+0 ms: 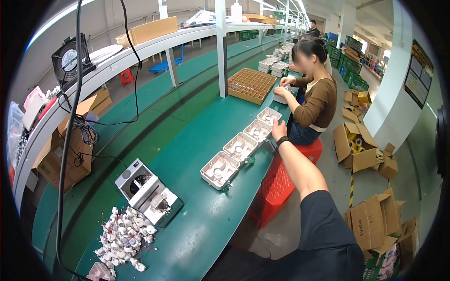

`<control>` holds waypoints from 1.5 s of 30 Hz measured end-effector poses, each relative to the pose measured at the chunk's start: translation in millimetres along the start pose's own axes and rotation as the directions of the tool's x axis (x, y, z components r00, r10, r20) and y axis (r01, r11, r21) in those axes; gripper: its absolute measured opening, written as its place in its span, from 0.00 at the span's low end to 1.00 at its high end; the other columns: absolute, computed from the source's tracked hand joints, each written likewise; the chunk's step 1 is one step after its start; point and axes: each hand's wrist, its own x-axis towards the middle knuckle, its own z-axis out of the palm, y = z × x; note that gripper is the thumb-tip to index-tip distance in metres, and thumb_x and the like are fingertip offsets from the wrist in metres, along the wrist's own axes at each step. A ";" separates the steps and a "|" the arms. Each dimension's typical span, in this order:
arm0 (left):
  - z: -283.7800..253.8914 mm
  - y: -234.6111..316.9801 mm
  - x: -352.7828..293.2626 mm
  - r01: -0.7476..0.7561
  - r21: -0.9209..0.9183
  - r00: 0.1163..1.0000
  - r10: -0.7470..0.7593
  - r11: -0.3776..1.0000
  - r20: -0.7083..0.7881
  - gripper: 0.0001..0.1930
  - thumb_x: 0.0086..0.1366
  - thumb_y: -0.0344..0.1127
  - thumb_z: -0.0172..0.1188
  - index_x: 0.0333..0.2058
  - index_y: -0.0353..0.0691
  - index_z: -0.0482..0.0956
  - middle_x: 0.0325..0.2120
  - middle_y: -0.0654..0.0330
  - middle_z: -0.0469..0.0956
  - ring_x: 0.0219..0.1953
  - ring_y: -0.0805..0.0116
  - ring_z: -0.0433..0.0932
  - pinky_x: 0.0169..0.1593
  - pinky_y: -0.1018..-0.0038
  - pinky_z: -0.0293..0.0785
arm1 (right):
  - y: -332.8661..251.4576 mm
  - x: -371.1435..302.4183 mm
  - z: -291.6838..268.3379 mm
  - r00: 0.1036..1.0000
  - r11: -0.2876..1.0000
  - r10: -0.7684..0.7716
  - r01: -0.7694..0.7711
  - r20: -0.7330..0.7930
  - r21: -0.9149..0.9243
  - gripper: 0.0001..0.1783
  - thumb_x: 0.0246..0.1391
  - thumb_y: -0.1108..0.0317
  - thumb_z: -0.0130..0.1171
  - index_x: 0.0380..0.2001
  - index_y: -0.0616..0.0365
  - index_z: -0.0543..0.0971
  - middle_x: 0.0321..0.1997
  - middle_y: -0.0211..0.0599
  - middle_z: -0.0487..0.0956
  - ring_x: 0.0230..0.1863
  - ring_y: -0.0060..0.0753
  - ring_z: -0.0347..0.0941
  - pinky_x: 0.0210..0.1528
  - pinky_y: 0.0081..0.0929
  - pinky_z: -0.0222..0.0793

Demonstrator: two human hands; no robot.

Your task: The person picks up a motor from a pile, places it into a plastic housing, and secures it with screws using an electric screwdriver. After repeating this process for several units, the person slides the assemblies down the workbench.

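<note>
Reaching out toward between two and three o'clock, the right hand point(279, 129), a dark watch point(281, 141) on its wrist, has its fingers bent at the right-hand edge of the farthest pale plastic housing point(268, 115), at two o'clock; whether they grip it cannot be told. Three more open housings point(239, 146) run from there toward six o'clock on the green workbench point(180, 152). At eight o'clock stands a small grey-and-black machine point(149, 193); a heap of white wired components point(123, 241) lies at half past seven. A seated co-worker point(319, 104) works at two o'clock, beyond the row.
</note>
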 end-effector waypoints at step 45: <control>-5.7 0.4 -2.8 0.102 -0.139 0.990 -0.087 0.985 0.111 0.24 0.67 0.28 0.61 0.60 0.35 0.65 0.47 0.53 0.75 0.50 0.57 0.76 0.59 0.60 0.70 | -106.7 -321.3 -123.6 0.024 0.125 -0.932 0.958 0.362 0.257 0.18 0.52 0.61 0.66 0.43 0.60 0.79 0.47 0.41 0.78 0.58 0.43 0.71 0.63 0.44 0.64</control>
